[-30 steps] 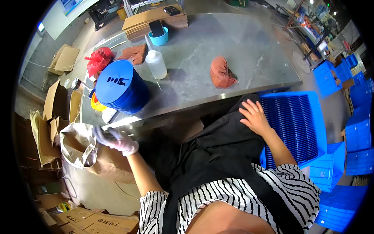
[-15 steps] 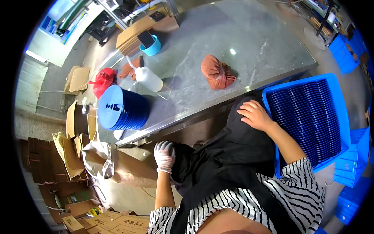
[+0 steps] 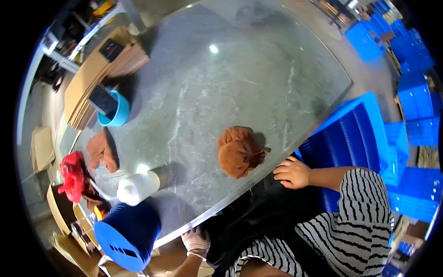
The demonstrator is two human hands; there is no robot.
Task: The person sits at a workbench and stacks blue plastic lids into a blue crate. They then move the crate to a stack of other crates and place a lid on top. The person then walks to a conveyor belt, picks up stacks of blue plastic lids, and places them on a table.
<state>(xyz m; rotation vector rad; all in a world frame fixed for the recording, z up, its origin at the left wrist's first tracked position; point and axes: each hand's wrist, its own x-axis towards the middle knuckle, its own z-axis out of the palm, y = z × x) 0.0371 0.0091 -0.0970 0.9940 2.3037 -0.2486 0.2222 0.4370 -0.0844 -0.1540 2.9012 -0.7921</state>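
My left hand [image 3: 196, 242], in a striped glove, rests on the black apron [image 3: 244, 226] over my left knee, just below the table's near edge. Its fingers lie extended and hold nothing. The bare right hand [image 3: 293, 172] lies on the cloth over my right knee, fingers spread, close to the table edge. Beyond it on the table sits a bunched brown cloth [image 3: 235, 154], touched by neither hand. A stack of blue plastic discs [image 3: 128, 233] stands at the table's near left, nearest to my left hand. Beside the stack is a white squeeze bottle [image 3: 138, 187].
The metal table [image 3: 198, 92] spans the middle. Its left side holds a red plastic bag [image 3: 73, 175], a flat brown cloth [image 3: 102, 150], a turquoise tub [image 3: 119, 111] with a dark phone-like slab [image 3: 102, 100], and cardboard sheets [image 3: 94, 76]. Right of me, a blue crate [image 3: 371, 124] holds stacked blue discs.
The view has tilted toward the table, so the table fills more of it and its objects appear lower and farther left. Both hands remain at my knees, holding nothing.
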